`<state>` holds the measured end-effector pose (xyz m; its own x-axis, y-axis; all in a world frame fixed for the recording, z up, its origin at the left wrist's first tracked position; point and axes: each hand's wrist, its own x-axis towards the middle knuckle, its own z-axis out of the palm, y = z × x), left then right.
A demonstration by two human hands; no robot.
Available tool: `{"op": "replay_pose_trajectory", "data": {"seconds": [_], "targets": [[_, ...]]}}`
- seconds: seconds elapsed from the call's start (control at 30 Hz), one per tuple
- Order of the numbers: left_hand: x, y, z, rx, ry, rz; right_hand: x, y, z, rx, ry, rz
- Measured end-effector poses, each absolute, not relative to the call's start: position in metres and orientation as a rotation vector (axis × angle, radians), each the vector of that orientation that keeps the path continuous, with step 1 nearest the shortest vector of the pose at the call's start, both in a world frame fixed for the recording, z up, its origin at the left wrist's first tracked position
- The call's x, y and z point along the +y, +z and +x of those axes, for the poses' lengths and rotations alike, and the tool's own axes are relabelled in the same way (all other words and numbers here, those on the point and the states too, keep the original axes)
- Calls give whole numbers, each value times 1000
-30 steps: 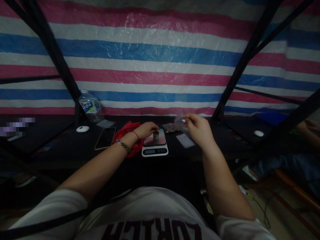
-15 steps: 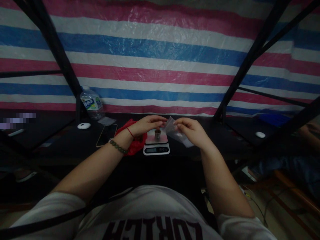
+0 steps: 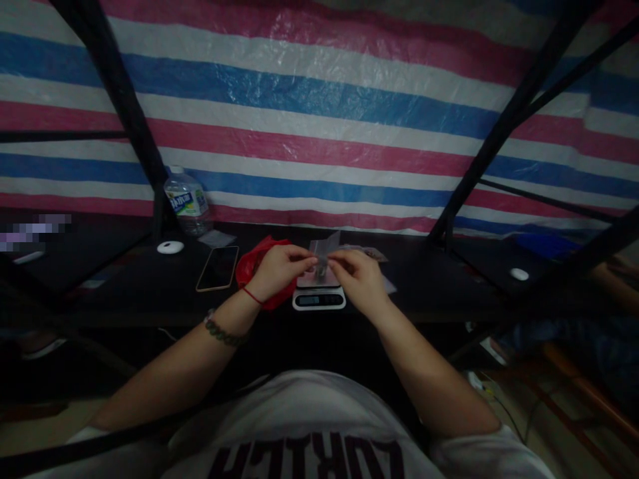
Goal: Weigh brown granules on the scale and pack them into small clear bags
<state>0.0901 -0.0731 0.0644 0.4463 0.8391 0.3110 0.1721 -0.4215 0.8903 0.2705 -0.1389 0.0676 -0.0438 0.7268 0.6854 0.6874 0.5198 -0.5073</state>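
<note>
A small clear plastic bag (image 3: pixel 330 243) is held upright between my hands, over a white digital scale (image 3: pixel 319 301). My left hand (image 3: pixel 282 267) pinches one side of it between thumb and fingertips. On the opposite side, my right hand (image 3: pixel 360 274) has its thumb and fingers closed on the bag too. A small metal cup (image 3: pixel 321 270) on the scale shows only faintly behind the fingers and plastic. Partly under my left hand lies a red plastic bag (image 3: pixel 248 265); what it contains is mostly hidden. Beyond my right hand is another clear bag (image 3: pixel 373 253) with small dark contents.
To the left lie a phone (image 3: pixel 217 269), a flat clear packet (image 3: pixel 217 238) and a white rounded object (image 3: pixel 170 247). A plastic bottle (image 3: pixel 186 203) stands by the black frame post (image 3: pixel 127 106). Striped sheeting (image 3: pixel 309 120) hangs behind the table. Another person's arm (image 3: pixel 616 279) shows far right.
My right hand has brought the clear bag left over the scale. My left hand has gone from reaching beside it to pinching its edge. The view has shifted slightly.
</note>
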Motion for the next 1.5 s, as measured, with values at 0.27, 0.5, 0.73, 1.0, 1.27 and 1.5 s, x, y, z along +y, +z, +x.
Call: {"op": "replay_pose_trajectory", "data": {"seconds": [0.27, 0.5, 0.73, 1.0, 1.27, 1.5], "targets": [[-78, 46, 80, 667, 920, 1720, -136, 45, 247, -1952, 129, -1148], [-80, 37, 80, 707, 955, 1774, -141, 43, 241, -1975, 160, -1189], [-80, 34, 82, 638, 906, 1728, -134, 47, 254, -2006, 516, -1075], [-79, 29, 84, 630, 912, 1758, -127, 36, 256, -1775, 465, -1167], [-80, 33, 80, 688, 934, 1903, -130, 39, 253, -1877, 389, -1159], [-83, 39, 76, 727, 844, 2188, -123, 37, 264, -1820, 681, -1188]]}}
